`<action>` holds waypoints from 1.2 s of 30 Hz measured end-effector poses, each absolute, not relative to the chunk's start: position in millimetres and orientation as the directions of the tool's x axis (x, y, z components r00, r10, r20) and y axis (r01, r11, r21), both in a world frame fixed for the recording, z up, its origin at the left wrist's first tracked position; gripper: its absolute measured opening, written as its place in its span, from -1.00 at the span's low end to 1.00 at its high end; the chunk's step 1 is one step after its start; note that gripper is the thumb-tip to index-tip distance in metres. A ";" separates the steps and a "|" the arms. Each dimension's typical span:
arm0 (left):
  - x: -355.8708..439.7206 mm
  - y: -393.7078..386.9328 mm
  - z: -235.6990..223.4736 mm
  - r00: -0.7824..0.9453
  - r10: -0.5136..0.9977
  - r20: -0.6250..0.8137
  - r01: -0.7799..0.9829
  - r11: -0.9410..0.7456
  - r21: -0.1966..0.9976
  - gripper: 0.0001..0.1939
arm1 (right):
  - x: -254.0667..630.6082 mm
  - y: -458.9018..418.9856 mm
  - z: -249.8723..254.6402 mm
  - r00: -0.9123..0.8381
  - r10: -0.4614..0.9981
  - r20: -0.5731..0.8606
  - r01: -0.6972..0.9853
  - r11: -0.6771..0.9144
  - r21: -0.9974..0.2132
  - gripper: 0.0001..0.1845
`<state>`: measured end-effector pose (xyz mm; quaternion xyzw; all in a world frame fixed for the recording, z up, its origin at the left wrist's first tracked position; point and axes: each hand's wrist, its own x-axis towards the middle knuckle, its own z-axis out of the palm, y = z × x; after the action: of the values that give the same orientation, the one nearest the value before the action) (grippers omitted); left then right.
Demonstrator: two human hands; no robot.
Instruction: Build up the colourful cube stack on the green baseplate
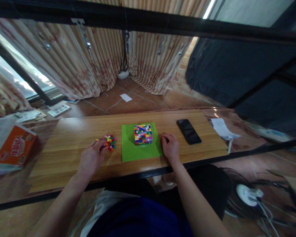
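Observation:
A block built from many small multicoloured toy bricks (143, 134) stands on a green studded baseplate (130, 153). To the left of the plate lies a loose pile of small coloured bricks (110, 142). My left hand (93, 156) is at the near left side of this pile, its fingertips drawn together among the bricks; whatever they pinch is hidden. My right hand (171, 146) rests at the plate's right edge with its fingers curled in, and nothing shows in them. The built block is apart from both hands.
A black phone (188, 131) lies on the wooden tabletop (71, 138), right of my right hand. An orange-labelled bag (13, 146) stands beyond the left end, and white paper (223, 128) beyond the right. A dark metal bar (143, 173) runs along the near edge.

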<state>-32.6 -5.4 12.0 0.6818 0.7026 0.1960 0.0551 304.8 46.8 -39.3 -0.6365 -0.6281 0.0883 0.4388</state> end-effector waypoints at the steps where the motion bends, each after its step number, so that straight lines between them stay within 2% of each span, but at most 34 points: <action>1: -31.5 -4.9 12.6 -0.088 0.977 0.193 0.915 0.003 0.403 -0.71 | 304.7 46.7 -39.2 0.197 0.877 0.438 0.720 0.174 -0.672 -0.75; 6: -20.7 -2.5 14.3 -0.127 0.975 0.180 0.642 -0.058 0.764 -0.78 | 304.3 46.7 -38.0 0.201 0.878 0.435 0.714 0.173 -0.679 -0.76; 10: -7.6 -1.1 18.5 -0.095 0.986 0.135 0.456 -0.078 0.887 -0.74 | 303.8 47.3 -37.9 0.205 0.877 0.434 0.717 0.168 -0.677 -0.75; 16: 9.3 5.6 25.7 -0.080 0.979 0.187 0.484 -0.126 0.866 -0.76 | 303.7 47.3 -38.8 0.212 0.876 0.433 0.715 0.162 -0.680 -0.75; 23: 33.1 19.8 26.2 0.040 0.958 0.283 0.556 -0.257 0.790 -0.78 | 303.7 47.8 -39.1 0.211 0.877 0.431 0.705 0.169 -0.689 -0.75; 36: 66.4 31.0 29.5 0.056 0.971 0.233 0.639 -0.214 0.739 -0.87 | 302.6 47.5 -37.9 0.215 0.876 0.433 0.705 0.168 -0.689 -0.75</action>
<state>66.4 31.0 29.5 0.6896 0.5835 0.3627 0.2290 302.6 47.5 -37.9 -0.6381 -0.6193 0.0952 0.4474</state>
